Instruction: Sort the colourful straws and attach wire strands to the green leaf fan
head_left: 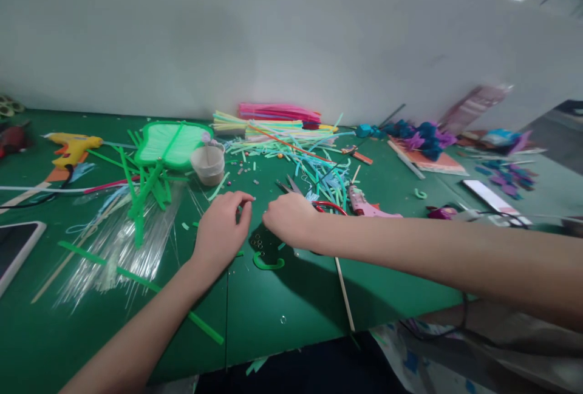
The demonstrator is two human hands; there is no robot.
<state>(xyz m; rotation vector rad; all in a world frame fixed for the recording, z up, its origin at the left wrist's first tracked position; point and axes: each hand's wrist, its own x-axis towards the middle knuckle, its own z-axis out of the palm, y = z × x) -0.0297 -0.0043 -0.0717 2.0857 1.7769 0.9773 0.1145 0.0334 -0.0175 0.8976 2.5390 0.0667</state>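
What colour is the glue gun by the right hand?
Pink; the glue gun lies beside the right hand, clearest in the head view.

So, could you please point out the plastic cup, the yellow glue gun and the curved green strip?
plastic cup (pixel 208 167), head view, side wall.
yellow glue gun (pixel 76 141), head view, body.
curved green strip (pixel 268 266), head view, its bend.

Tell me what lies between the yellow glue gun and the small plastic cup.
In the head view, a green leaf-shaped frame and loose green strips lie between the yellow glue gun and the plastic cup.
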